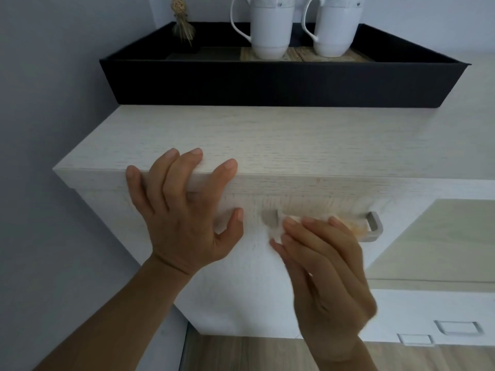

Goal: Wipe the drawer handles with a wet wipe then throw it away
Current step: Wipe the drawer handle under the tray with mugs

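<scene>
A brushed-metal drawer handle runs across the top drawer front of a pale wood cabinet. My right hand lies over the middle of the handle, fingers curled round the bar and blurred by motion. A small pale bit of the wet wipe shows at the fingertips; the rest is hidden under the hand. My left hand rests on the cabinet's front top edge to the left of the handle, fingers spread over the top and thumb on the drawer front, holding nothing.
A black tray stands at the back of the cabinet top with two white mugs and a dried plant bundle. Lower right, two more drawer handles show on a white unit. A wall is at the left, wooden floor below.
</scene>
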